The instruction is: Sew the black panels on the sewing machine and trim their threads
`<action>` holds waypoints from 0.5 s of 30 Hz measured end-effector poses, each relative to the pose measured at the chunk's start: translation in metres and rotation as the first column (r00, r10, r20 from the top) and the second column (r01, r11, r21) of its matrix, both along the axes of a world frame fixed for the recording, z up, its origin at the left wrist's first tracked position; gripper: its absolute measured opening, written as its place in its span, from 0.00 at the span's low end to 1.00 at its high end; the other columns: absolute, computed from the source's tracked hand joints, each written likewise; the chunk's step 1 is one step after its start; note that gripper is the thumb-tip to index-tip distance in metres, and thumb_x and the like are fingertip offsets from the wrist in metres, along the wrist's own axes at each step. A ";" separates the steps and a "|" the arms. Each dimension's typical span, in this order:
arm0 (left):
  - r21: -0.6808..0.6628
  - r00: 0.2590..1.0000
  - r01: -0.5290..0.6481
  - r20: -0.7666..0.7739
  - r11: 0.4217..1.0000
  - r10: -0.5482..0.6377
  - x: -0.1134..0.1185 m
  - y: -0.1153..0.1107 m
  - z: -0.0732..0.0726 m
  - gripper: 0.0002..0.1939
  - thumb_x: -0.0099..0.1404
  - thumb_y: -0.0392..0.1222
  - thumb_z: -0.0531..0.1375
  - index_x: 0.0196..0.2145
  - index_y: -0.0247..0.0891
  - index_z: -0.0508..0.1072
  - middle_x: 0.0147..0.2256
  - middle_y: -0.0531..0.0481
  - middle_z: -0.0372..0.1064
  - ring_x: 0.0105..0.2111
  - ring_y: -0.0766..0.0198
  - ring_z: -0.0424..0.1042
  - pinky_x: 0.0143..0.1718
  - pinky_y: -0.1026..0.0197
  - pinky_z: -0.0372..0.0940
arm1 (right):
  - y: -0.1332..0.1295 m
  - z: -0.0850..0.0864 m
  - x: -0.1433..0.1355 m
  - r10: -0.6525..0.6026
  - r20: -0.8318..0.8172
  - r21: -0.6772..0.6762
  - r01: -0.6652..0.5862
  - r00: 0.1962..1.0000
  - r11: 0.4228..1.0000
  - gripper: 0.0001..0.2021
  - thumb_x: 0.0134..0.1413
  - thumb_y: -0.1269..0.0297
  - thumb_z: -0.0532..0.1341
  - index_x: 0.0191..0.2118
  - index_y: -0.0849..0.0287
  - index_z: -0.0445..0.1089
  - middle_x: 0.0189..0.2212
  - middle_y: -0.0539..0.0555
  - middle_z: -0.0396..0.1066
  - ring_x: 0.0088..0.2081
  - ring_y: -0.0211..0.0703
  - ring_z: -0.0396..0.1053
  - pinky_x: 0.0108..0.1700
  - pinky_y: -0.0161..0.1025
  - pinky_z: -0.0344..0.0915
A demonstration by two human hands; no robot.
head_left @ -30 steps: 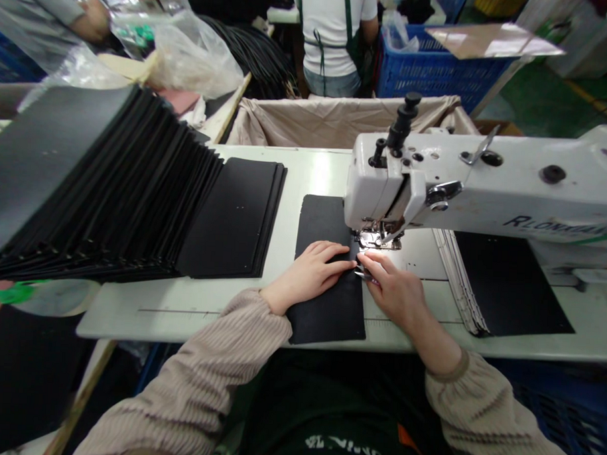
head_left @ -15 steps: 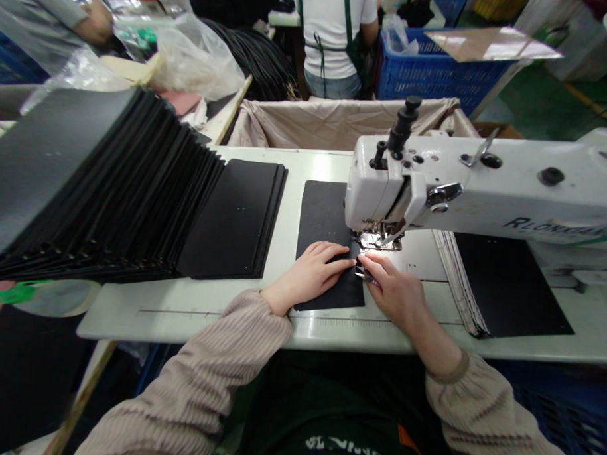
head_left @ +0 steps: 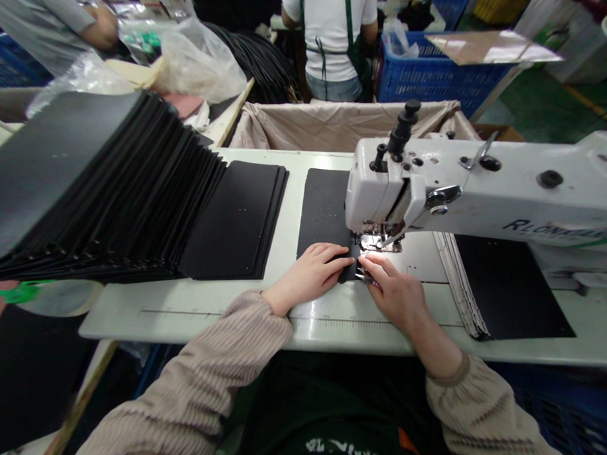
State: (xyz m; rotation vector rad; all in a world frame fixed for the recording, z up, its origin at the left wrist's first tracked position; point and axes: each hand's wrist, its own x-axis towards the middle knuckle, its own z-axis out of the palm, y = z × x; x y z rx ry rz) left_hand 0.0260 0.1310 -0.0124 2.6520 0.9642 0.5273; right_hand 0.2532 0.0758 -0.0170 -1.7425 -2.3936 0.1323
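A black leather-like panel [head_left: 326,208] lies flat beneath the head of a white sewing machine [head_left: 379,184], its right edge at the presser foot [head_left: 377,242]. My left hand [head_left: 314,274] rests on the panel's near part, fingers stretched out. Just right of the panel's edge is my right hand [head_left: 398,294], with its fingertips close to the foot. Its fingers are curled round small thread snips [head_left: 362,275]; the metal tips poke out to the left and the handle is mostly hidden in the palm.
Left of the machine lean a small pile of black panels [head_left: 234,218] and a tall stack [head_left: 101,180]. On the right lies a stack of panels [head_left: 510,288] with pale edges. Behind the table [head_left: 240,318] hangs a cloth-lined bin [head_left: 347,126]; two people work beyond.
The black panel has slid away from me under the machine, so its near edge is now close to my fingers. Both hands have stayed almost in place.
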 end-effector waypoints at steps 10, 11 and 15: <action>-0.012 1.000 -0.024 0.001 1.000 0.024 0.001 0.000 0.002 0.18 0.71 0.38 0.53 0.57 0.43 0.68 0.57 0.44 0.65 0.58 0.54 0.62 0.59 0.47 0.59 | 0.000 0.002 0.000 0.000 -0.005 -0.009 0.000 1.000 1.000 0.25 0.62 0.65 0.54 0.65 0.47 0.58 0.62 0.49 0.62 0.44 0.44 0.73 0.35 0.38 0.69; -0.017 1.000 -0.029 0.000 0.999 0.029 0.001 0.000 0.002 0.18 0.71 0.38 0.53 0.57 0.43 0.68 0.57 0.45 0.65 0.58 0.54 0.62 0.59 0.47 0.59 | 0.000 0.002 0.000 0.000 -0.004 -0.010 0.000 1.000 1.000 0.25 0.62 0.65 0.54 0.65 0.47 0.58 0.62 0.49 0.62 0.44 0.44 0.73 0.36 0.38 0.69; -0.027 0.998 -0.069 0.012 0.997 0.069 0.003 0.003 -0.002 0.18 0.72 0.38 0.52 0.58 0.42 0.66 0.59 0.46 0.63 0.61 0.56 0.60 0.63 0.47 0.56 | 0.000 0.000 0.000 -0.003 -0.005 -0.009 0.003 1.000 1.000 0.25 0.62 0.66 0.54 0.64 0.47 0.58 0.62 0.49 0.62 0.43 0.43 0.73 0.35 0.38 0.69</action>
